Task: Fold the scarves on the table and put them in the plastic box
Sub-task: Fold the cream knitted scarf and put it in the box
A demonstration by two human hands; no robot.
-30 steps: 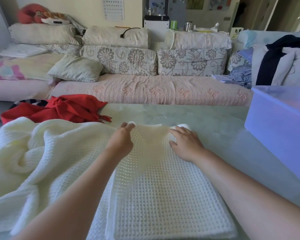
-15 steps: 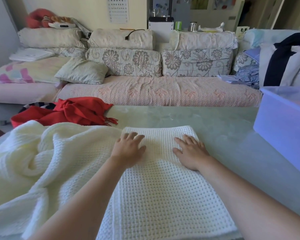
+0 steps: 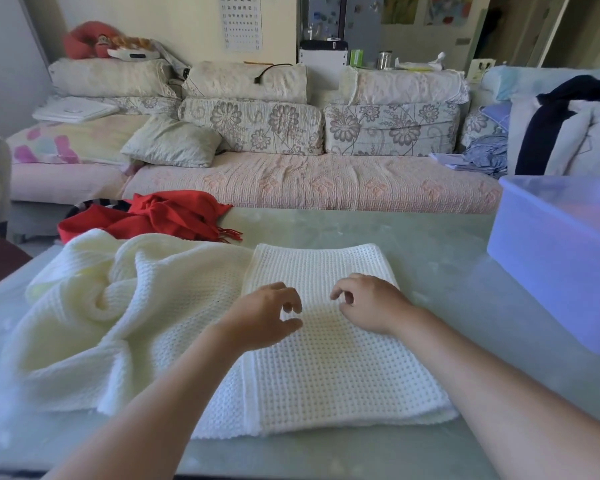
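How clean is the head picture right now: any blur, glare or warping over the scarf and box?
Head view: the folded white scarf is crisp at centre, its waffle weave clear; the plastic box at the right edge is hazy with a pale sheen; the table smears at its lower left corner; wide-angle warp tilts the far walls; light is soft, with no hard shadows.

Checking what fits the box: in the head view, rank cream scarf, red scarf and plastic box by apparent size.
1. Cream scarf, covering most of the near table.
2. Plastic box, though cropped by the frame edge.
3. Red scarf, but it is farther off and bunched, so true size is unsure.
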